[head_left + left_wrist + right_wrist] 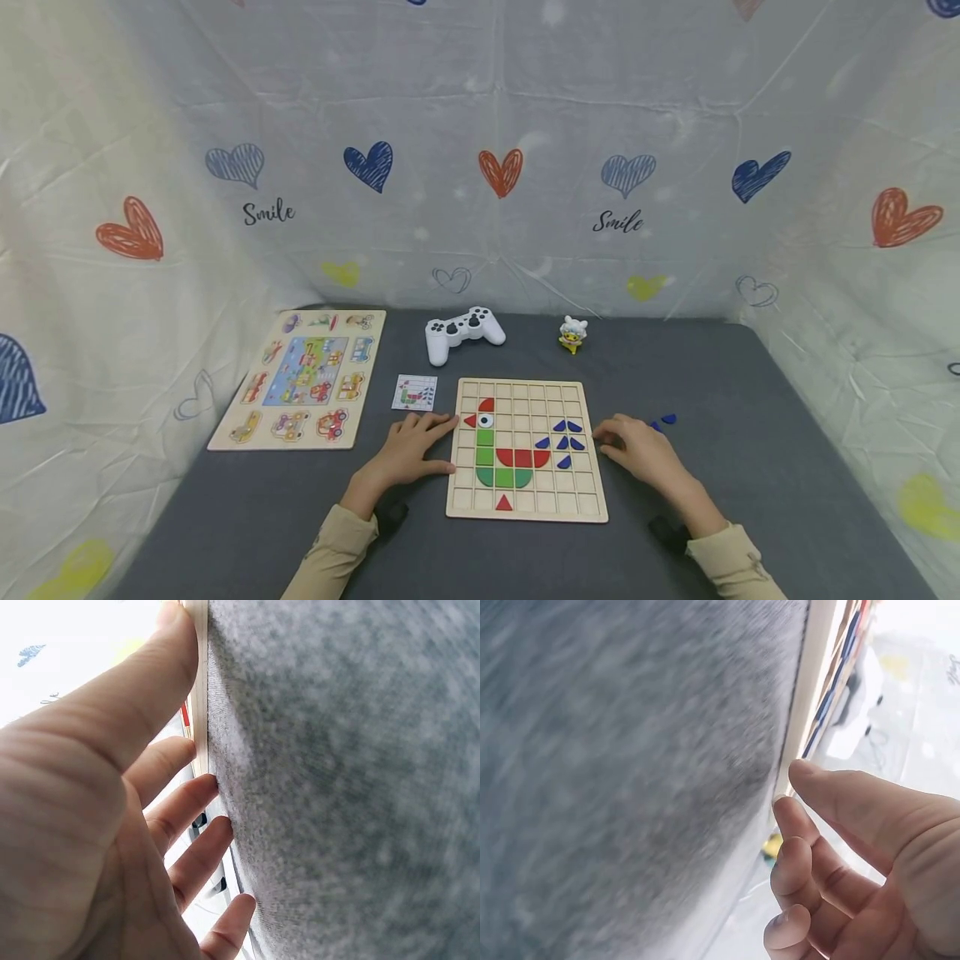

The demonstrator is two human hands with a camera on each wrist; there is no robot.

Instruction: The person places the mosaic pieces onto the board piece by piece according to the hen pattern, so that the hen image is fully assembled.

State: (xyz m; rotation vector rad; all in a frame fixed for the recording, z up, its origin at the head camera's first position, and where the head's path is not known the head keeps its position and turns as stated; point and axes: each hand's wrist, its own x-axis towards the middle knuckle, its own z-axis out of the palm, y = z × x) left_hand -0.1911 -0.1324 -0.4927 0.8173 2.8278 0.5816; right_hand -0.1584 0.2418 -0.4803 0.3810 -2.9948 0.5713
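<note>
A square wooden grid board (465, 497) lies flat in the middle of the table in the head view. Red, green and blue pieces on it make up a bird with a round eye piece (486, 421). My left hand (407, 450) is at its left edge, thumb and index fingertips against the rim, fingers spread. At the right edge is my right hand (639, 450), thumb and index fingertips right at the rim, the other fingers loosely bent. No piece shows between its fingers in the right wrist view. Two loose blue pieces (668, 419) lie beyond the right hand.
A small pattern card (415, 392) lies behind my left hand. Further back are a white game controller (464, 332) and a small figurine (573, 334). At the left is a wooden vehicle puzzle board (264, 412). Fabric printed with hearts surrounds the grey table (720, 375).
</note>
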